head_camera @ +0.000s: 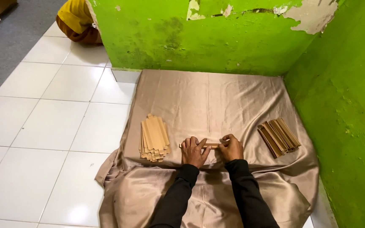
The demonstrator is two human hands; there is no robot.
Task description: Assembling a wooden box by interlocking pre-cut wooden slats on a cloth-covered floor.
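Together, both hands hold one thin cardboard strip [211,145], lying flat and crosswise on the cloth [216,101]. The left hand [194,152] has its fingers curled over the strip's left end, and the right hand [231,147] pinches the right end with fingers closed on it. Only the short middle part of the strip shows between the two grips. Both arms wear black sleeves [178,194] and come in from 6 o'clock.

At 9 o'clock from the hands, near them, lies a stack [154,138] of flat light-brown strips, a little fanned. At 3 o'clock, further away, lies a bundle [279,137] of darker folded pieces, set side by side and slanted. The beige cloth is spread on the white tile floor [51,122], in a corner of green walls [199,38] with peeling paint.
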